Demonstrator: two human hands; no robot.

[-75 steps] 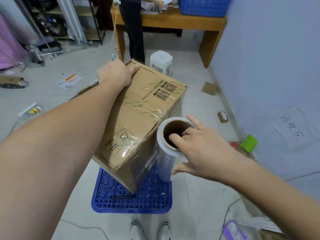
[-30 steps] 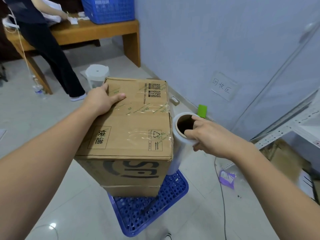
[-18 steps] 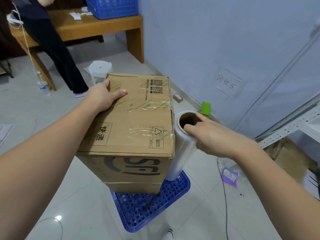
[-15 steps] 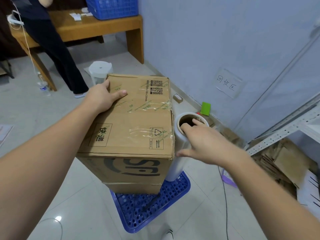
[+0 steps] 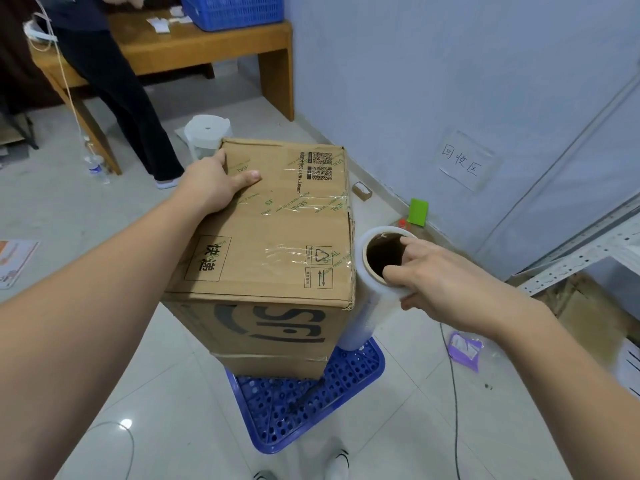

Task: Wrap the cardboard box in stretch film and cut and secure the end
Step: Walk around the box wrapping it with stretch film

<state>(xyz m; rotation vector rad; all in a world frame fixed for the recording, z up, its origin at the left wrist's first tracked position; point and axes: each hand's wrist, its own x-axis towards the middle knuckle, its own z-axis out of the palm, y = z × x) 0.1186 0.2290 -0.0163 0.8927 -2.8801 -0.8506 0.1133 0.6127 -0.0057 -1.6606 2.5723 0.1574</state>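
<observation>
A brown cardboard box (image 5: 277,244) with clear tape and QR labels stands on a smaller box atop an upturned blue plastic crate (image 5: 346,386). My left hand (image 5: 214,185) lies flat on the box's far left top corner, fingers over the edge. An upright roll of clear stretch film (image 5: 367,306) leans against the box's right near corner. My right hand (image 5: 440,282) grips the roll's top rim, with fingertips hooked into the brown cardboard core. Film glints on the box's side under the roll.
A person in dark trousers (image 5: 117,98) stands at a wooden table (image 5: 207,46) with a blue basket (image 5: 232,10). A white stool (image 5: 204,133) is behind the box. A wall (image 5: 450,81) runs close on the right, with metal shelving (image 5: 588,251), flattened cardboard and a cable on the floor.
I have walked around the box, so the view swung from the open floor to the wall side. My right hand carried the roll along the box's right corner; my left hand stayed on top.
</observation>
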